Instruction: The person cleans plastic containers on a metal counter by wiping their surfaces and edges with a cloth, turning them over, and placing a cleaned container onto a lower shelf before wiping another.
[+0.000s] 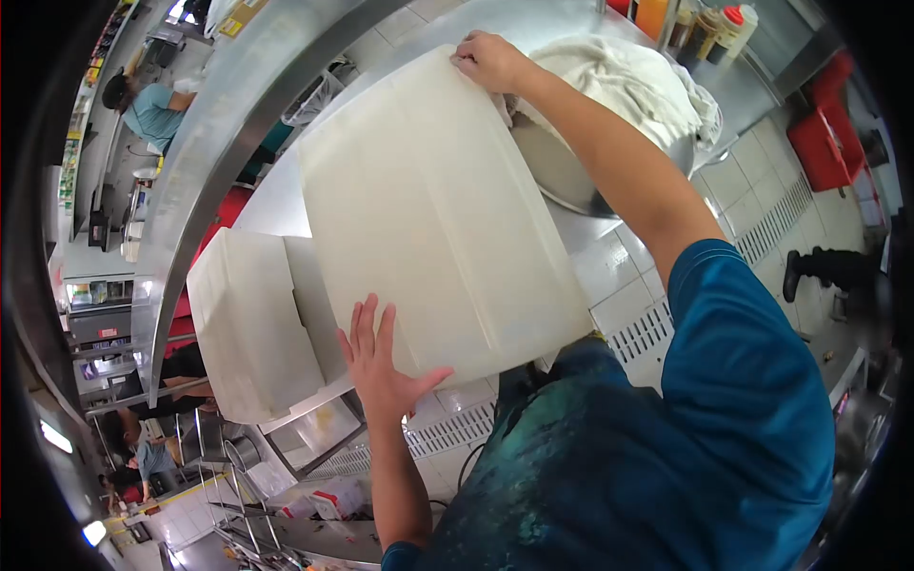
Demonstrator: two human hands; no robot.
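Head view, smooth milky plastic box (428,200), left fingers (368,322) splayed wide over it, right fingers (467,55) gripping its corner.

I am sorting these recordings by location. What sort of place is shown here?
Most likely a commercial kitchen: the metal counter, the squeeze bottles and the slotted floor drain all suggest one.

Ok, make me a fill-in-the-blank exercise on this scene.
The bare right hand grips the large white plastic box; the other bare hand is the person's ____.
In the picture, the rumpled white cloth lies to the box's ____.
Among the plastic bottles, one vividly coloured cap is ____.

Missing words: left; right; red.
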